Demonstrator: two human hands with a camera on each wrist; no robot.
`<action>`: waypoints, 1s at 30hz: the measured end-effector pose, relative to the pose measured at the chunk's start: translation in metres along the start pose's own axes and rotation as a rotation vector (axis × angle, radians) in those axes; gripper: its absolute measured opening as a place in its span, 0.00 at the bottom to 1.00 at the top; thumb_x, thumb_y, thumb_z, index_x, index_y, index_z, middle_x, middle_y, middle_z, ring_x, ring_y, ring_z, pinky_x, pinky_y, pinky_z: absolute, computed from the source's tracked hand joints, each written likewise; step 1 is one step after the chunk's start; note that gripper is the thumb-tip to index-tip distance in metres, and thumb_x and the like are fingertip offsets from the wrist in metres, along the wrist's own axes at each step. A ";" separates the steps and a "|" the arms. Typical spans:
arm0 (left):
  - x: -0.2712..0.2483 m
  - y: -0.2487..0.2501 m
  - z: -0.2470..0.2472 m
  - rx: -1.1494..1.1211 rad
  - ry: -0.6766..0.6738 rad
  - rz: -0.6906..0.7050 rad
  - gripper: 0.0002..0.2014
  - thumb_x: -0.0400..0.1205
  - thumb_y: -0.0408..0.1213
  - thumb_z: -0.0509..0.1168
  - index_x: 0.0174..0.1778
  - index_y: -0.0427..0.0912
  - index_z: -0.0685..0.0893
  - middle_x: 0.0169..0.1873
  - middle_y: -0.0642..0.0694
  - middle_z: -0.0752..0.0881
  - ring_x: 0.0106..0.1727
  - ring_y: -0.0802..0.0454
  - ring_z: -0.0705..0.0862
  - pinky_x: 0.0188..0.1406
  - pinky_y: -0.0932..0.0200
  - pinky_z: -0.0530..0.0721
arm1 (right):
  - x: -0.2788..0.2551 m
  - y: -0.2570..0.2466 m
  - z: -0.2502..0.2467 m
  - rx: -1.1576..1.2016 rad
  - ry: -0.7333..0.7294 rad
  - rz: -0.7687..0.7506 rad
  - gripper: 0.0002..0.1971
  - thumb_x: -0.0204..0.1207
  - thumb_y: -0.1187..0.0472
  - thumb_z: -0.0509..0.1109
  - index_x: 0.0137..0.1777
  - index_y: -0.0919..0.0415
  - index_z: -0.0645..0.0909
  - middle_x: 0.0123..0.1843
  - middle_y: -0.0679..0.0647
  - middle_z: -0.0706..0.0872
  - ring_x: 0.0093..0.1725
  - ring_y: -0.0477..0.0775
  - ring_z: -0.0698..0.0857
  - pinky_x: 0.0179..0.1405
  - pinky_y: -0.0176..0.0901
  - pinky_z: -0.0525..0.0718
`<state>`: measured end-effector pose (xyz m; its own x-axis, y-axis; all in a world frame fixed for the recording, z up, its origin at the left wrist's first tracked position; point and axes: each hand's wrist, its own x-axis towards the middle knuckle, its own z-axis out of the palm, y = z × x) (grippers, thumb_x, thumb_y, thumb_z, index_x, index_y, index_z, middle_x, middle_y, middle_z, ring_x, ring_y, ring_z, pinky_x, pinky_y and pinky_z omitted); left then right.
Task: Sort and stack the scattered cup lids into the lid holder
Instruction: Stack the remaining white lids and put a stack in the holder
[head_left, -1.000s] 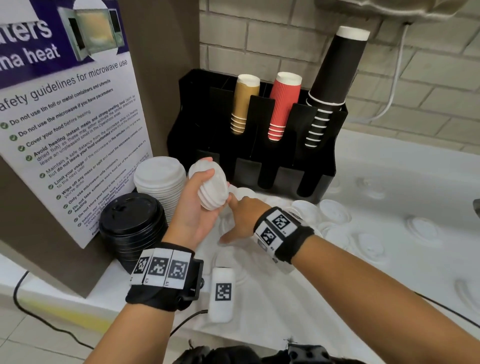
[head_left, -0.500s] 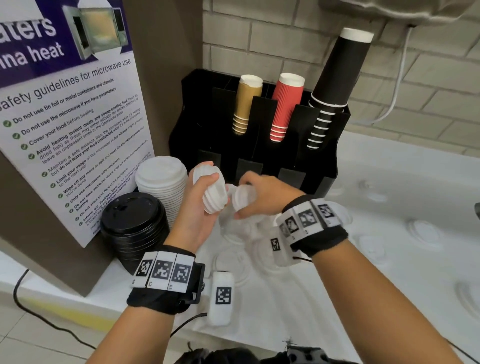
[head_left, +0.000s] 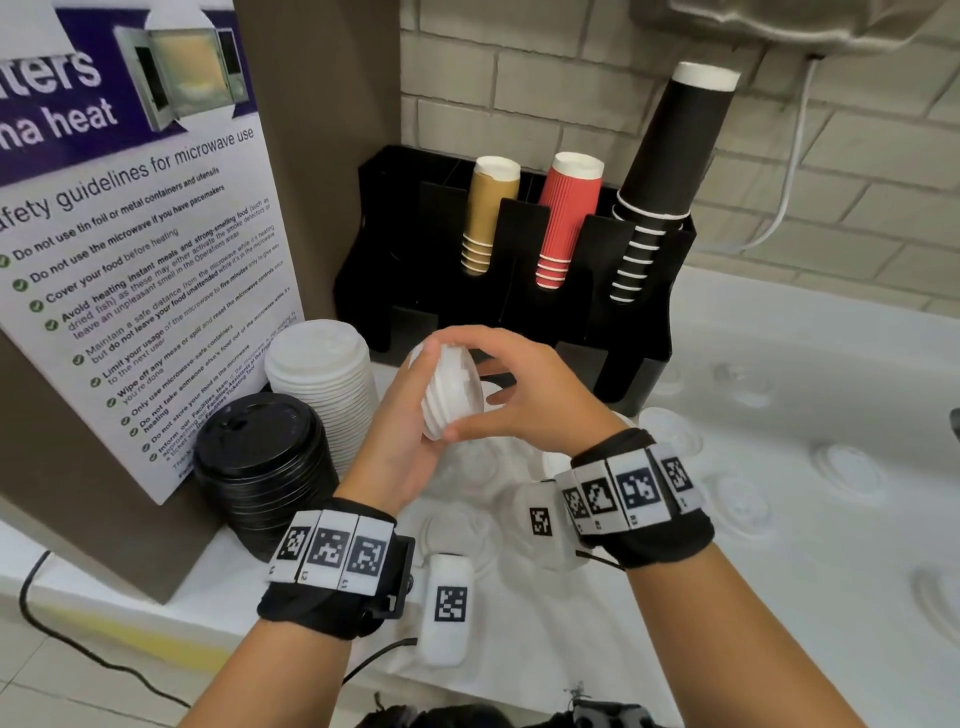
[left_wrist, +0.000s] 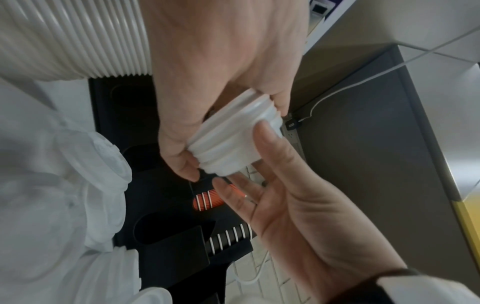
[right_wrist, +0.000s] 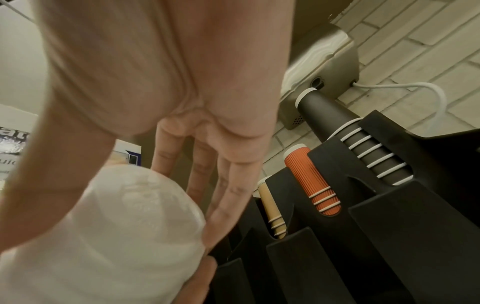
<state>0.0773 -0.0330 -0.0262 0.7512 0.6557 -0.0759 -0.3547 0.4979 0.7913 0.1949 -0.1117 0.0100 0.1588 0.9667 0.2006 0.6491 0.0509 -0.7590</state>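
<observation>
My left hand (head_left: 415, 410) grips a short stack of small white lids (head_left: 449, 395), held on its side in front of the black lid holder (head_left: 415, 249). My right hand (head_left: 498, 395) cups the stack's right end: its thumb lies under the end lid and its straight fingers spread over the top. In the left wrist view my left hand (left_wrist: 207, 102) curls round the stack (left_wrist: 233, 139) while the right hand's fingers (left_wrist: 233, 195) stay straight. The right wrist view shows the straight fingers (right_wrist: 226, 185) beside the lids (right_wrist: 116, 236).
A tall stack of large white lids (head_left: 322, 374) and a stack of black lids (head_left: 260, 457) stand left of the holder. Several loose white lids (head_left: 852, 467) lie on the white counter (head_left: 779, 338). Brown, red and black cups (head_left: 566, 218) fill the holder. A sign board (head_left: 130, 260) stands at left.
My right hand picked a small lid off the counter, carried it up and left, and now rests it against the end of the stack in my left hand.
</observation>
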 end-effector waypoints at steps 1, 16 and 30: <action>0.000 -0.001 0.001 0.009 0.016 -0.006 0.34 0.76 0.57 0.61 0.76 0.41 0.74 0.69 0.39 0.83 0.70 0.46 0.82 0.53 0.51 0.88 | 0.000 0.001 0.002 -0.004 0.017 0.003 0.38 0.62 0.58 0.85 0.73 0.49 0.74 0.67 0.44 0.79 0.65 0.43 0.79 0.57 0.34 0.82; 0.008 0.000 -0.012 0.029 0.108 0.147 0.21 0.67 0.48 0.69 0.57 0.52 0.79 0.53 0.47 0.80 0.56 0.50 0.80 0.50 0.52 0.82 | 0.016 0.034 0.022 -0.460 -0.286 0.441 0.20 0.79 0.41 0.65 0.61 0.55 0.78 0.53 0.51 0.80 0.52 0.51 0.80 0.49 0.42 0.76; 0.008 0.002 -0.014 -0.026 0.099 0.169 0.19 0.73 0.41 0.67 0.60 0.46 0.76 0.49 0.47 0.78 0.46 0.56 0.83 0.44 0.58 0.85 | 0.014 0.027 0.002 -0.334 -0.219 0.492 0.30 0.73 0.42 0.68 0.71 0.49 0.62 0.55 0.54 0.77 0.50 0.55 0.81 0.42 0.45 0.78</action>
<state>0.0748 -0.0185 -0.0339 0.6221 0.7830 -0.0038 -0.4864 0.3902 0.7818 0.2137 -0.0963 -0.0088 0.3651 0.8876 -0.2809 0.7415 -0.4597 -0.4887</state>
